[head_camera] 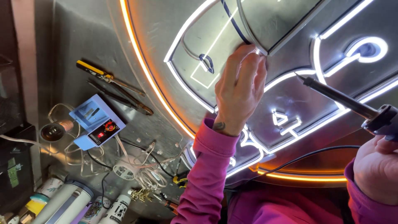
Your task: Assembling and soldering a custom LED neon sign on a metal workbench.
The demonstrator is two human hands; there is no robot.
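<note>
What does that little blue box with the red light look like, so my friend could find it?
Start at the big glowing sign with white and orange strips, then look left across the metal table. Below the yellow-handled pliers lies the blue box, a flat pale-blue wedge with clear wires beside it. Only it has a black panel with a red dial.

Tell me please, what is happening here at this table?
A person in pink sleeves works on a lit neon sign panel. The left hand pinches the end of a white light strip against the panel. The right hand holds a soldering iron, its tip above the panel, not touching the strip. A blue control box and pliers lie at the left.
</note>
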